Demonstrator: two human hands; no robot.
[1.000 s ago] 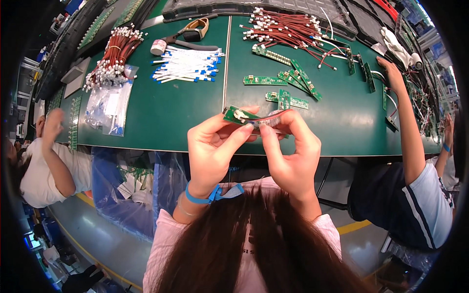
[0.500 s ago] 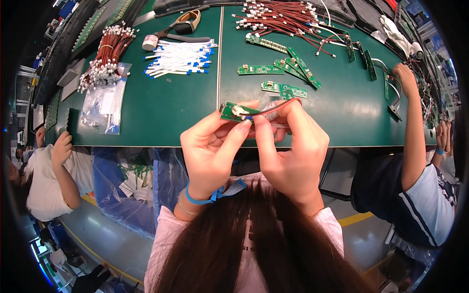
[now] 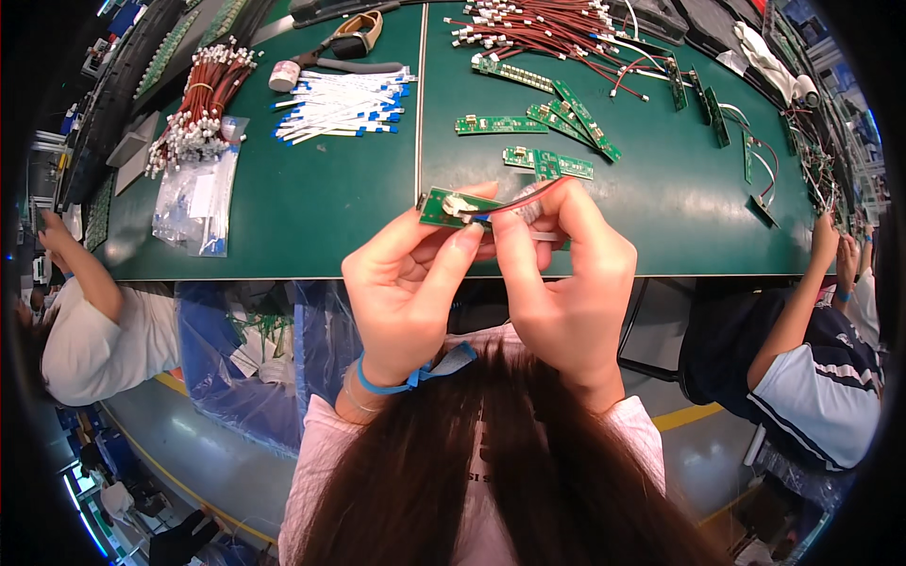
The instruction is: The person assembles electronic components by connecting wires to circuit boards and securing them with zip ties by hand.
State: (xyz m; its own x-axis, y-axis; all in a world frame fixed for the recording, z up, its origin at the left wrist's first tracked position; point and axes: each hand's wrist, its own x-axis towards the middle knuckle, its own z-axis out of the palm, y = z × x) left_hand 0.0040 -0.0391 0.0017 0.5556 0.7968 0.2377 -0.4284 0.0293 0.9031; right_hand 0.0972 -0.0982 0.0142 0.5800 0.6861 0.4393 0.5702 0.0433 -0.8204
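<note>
Just above the table's front edge, my left hand (image 3: 401, 283) pinches a small green circuit board (image 3: 436, 205) between thumb and fingers. A white connector (image 3: 457, 204) sits on that board. Red and black wires (image 3: 530, 195) run from it over my right hand (image 3: 576, 269). My right thumb and index finger are closed close to the board, beside a small blue end like that of a white flat cable; what lies between the fingertips is mostly hidden. A pale wrap (image 3: 530, 208) covers one right finger.
Several loose circuit boards (image 3: 500, 124) lie beyond my hands, below a heap of red-black wire harnesses (image 3: 538, 26). Leftward are white-blue flat cables (image 3: 344, 104), a small jar (image 3: 284, 75), bundled harnesses (image 3: 206, 94) and a plastic bag (image 3: 198, 203). Co-workers' arms (image 3: 797, 292) flank both sides.
The board in my left hand has shifted slightly, and the wires lie straighter. The right co-worker's hand has left the wired boards for the far right; the left co-worker's arm has moved outward.
</note>
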